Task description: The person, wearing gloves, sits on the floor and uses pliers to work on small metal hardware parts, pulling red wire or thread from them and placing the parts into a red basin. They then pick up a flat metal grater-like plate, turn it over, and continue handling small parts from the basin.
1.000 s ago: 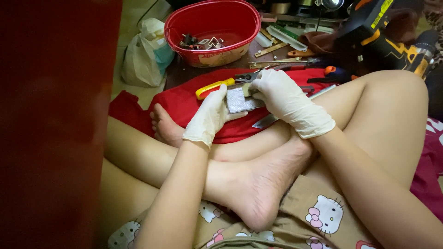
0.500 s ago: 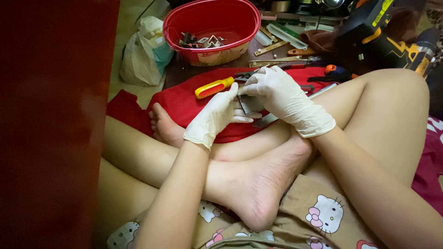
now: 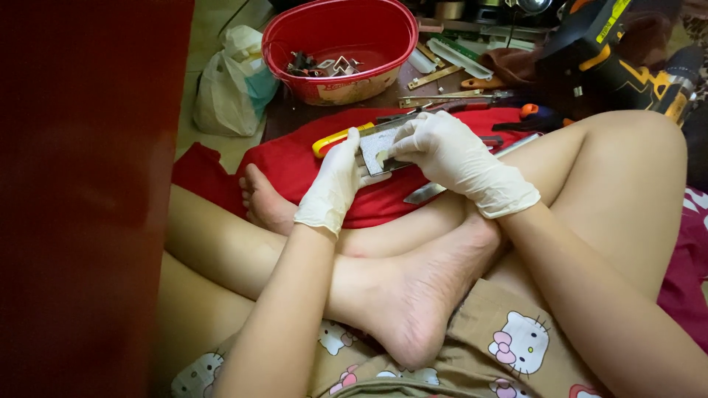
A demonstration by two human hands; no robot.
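Note:
I sit cross-legged on the floor, both hands in white gloves. My left hand [image 3: 335,180] grips the left edge of a small flat grey block [image 3: 375,152] held over a red cloth [image 3: 295,158]. My right hand [image 3: 450,155] covers the block's right side, fingers curled on it and a fingertip pressed to its face. A yellow-handled utility knife [image 3: 335,138] lies on the cloth just behind my left hand. A long metal blade [image 3: 431,191] pokes out beneath my right wrist.
A red plastic basin [image 3: 341,46] with small metal parts stands beyond the cloth. A white plastic bag [image 3: 234,82] lies to its left. Metal strips and tools [image 3: 450,85] and a black-and-yellow power drill [image 3: 623,63] are at the back right. A red panel [image 3: 81,199] fills the left.
Both hands stayed together on the grey block over the cloth. The block, partly covered half a second ago, now shows its face again, and my right fingers have shifted on it.

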